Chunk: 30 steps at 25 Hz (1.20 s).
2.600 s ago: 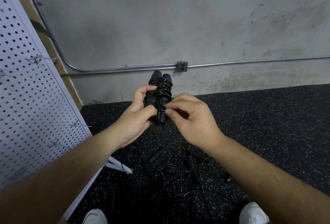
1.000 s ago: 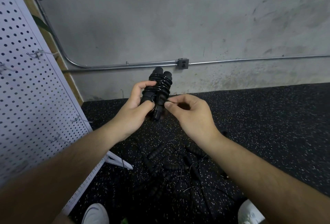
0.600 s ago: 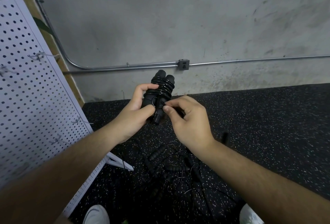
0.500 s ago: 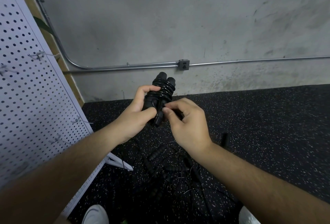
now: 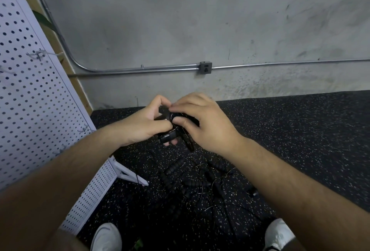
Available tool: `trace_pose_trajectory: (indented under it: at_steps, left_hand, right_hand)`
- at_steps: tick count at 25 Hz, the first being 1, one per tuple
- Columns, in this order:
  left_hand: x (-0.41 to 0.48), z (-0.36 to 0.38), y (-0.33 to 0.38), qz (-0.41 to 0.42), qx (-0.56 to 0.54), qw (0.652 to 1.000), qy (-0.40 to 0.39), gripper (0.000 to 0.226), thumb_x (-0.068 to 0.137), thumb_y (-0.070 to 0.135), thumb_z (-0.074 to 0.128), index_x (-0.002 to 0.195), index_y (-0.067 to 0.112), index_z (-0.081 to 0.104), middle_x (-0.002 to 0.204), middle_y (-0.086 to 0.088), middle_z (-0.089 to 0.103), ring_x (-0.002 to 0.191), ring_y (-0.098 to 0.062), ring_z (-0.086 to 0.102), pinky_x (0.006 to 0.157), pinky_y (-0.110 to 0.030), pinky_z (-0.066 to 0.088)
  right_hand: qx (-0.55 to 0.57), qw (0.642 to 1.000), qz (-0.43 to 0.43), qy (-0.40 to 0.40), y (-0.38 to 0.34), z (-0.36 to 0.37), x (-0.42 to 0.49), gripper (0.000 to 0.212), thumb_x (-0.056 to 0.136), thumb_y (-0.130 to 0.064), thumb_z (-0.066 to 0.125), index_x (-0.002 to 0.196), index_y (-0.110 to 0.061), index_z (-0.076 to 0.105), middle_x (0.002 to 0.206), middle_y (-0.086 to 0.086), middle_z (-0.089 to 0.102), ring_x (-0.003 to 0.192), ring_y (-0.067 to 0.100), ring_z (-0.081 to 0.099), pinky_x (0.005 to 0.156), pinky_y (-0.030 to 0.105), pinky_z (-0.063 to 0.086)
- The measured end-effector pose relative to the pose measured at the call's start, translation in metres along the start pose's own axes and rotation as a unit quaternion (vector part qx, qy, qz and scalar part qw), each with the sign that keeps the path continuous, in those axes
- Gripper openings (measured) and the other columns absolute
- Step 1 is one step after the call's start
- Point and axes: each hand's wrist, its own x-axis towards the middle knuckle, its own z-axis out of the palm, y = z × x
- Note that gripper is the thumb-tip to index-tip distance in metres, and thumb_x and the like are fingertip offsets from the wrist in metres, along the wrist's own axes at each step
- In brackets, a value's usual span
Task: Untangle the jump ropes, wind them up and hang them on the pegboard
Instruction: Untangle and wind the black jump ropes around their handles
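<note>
Two hands on the wound jump rope bundle [image 5: 169, 136]: left hand [image 5: 144, 125] curled round it, right hand [image 5: 204, 124] pinching its top. Tangled jump ropes [image 5: 190, 180] on floor [image 5: 300, 130] below, pegboard [image 5: 30, 100] left.

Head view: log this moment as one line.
wound jump rope: held in both hands | left hand: grips it | right hand: grips it | tangled ropes: on floor | pegboard: left, rope not yet hung

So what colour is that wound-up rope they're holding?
The wound jump rope is black throughout, seen in head view.
</note>
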Motion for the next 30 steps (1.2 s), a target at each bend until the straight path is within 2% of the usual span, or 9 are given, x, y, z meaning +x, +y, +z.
trace_pose_trajectory:
  at_steps: [4,8,11,16,21,23,25,28,30]
  left_hand:
    - [0.003,0.003,-0.004,0.015,0.002,1.0,0.02,0.025,0.103,0.009,0.053,0.126,0.019,0.057,0.102,-0.027,0.071,0.09,-0.041,0.072,0.076,-0.042,0.061]
    - [0.012,0.009,-0.016,0.021,-0.036,0.995,0.094,0.032,0.098,0.035,0.054,0.126,0.021,0.061,0.113,-0.026,0.068,0.09,-0.038,0.07,0.079,-0.045,0.058]
    - [0.018,0.012,-0.024,0.022,0.038,0.99,0.132,0.022,0.104,0.029,0.053,0.122,0.021,0.061,0.104,-0.016,0.071,0.085,-0.037,0.073,0.085,-0.052,0.059]
    - [0.02,0.023,-0.028,0.02,0.114,0.985,0.126,0.023,0.104,0.013,0.051,0.121,0.028,0.059,0.111,-0.01,0.069,0.09,-0.021,0.072,0.07,-0.03,0.061]
    - [0.02,0.038,-0.036,0.036,0.131,0.986,0.097,0.027,0.104,0.01,0.05,0.118,0.031,0.06,0.105,0.004,0.067,0.084,-0.003,0.065,0.066,-0.019,0.049]
    - [0.017,0.04,-0.04,0.028,0.117,0.987,0.102,0.026,0.105,0.01,0.05,0.123,0.026,0.061,0.106,-0.001,0.068,0.084,-0.013,0.068,0.065,-0.03,0.056]
    - [0.011,0.035,-0.042,0.011,0.094,0.986,0.136,0.028,0.105,0.011,0.05,0.125,0.026,0.062,0.108,-0.002,0.07,0.088,-0.019,0.07,0.068,-0.034,0.059]
    - [0.003,0.021,-0.044,0.003,0.052,0.978,0.201,0.025,0.106,0.012,0.048,0.121,0.026,0.062,0.112,-0.001,0.07,0.095,-0.02,0.07,0.07,-0.034,0.061]
    - [0.0,0.011,-0.047,0.006,0.029,0.973,0.23,0.022,0.106,0.011,0.048,0.119,0.025,0.06,0.115,0.0,0.069,0.095,-0.02,0.07,0.069,-0.033,0.061]
  right_hand:
    - [0.038,0.997,0.07,0.01,0.008,0.0,0.002,0.011,0.092,-0.021,0.07,0.093,-0.011,0.073,0.096,-0.006,0.063,0.092,0.014,0.059,0.085,0.034,0.05]
    - [-0.002,0.992,0.121,0.027,0.009,-0.002,0.004,0.013,0.096,-0.025,0.066,0.093,-0.012,0.069,0.093,-0.007,0.06,0.086,0.012,0.056,0.076,0.026,0.046]
    - [-0.046,0.992,0.116,0.028,0.009,-0.002,0.003,0.015,0.096,-0.026,0.064,0.096,-0.012,0.068,0.096,-0.003,0.064,0.085,0.017,0.061,0.076,0.031,0.049]
    - [-0.042,0.986,0.159,0.027,0.015,-0.004,0.006,0.012,0.098,-0.026,0.062,0.094,-0.014,0.065,0.098,-0.003,0.062,0.082,0.019,0.063,0.073,0.033,0.05]
    - [0.07,0.956,0.283,0.033,0.02,-0.008,0.007,0.019,0.101,-0.03,0.06,0.097,-0.012,0.062,0.089,-0.002,0.064,0.052,0.012,0.068,0.045,0.022,0.047]
    - [0.065,0.954,0.29,0.036,0.021,-0.003,0.004,0.018,0.099,-0.033,0.063,0.097,-0.016,0.066,0.076,-0.006,0.066,0.056,0.009,0.067,0.055,0.025,0.05]
    - [0.043,0.963,0.264,0.034,0.022,0.002,-0.001,0.021,0.098,-0.038,0.063,0.105,-0.02,0.071,0.079,-0.01,0.068,0.071,0.007,0.066,0.069,0.029,0.053]
    - [-0.002,0.983,0.184,0.005,0.015,0.013,-0.016,0.046,0.098,-0.048,0.058,0.139,-0.027,0.056,0.12,-0.005,0.066,0.097,0.011,0.065,0.086,0.032,0.055]
    - [-0.072,0.991,0.108,-0.023,0.01,0.027,-0.024,0.057,0.097,-0.054,0.057,0.146,-0.026,0.05,0.134,0.0,0.061,0.111,0.018,0.062,0.091,0.037,0.052]
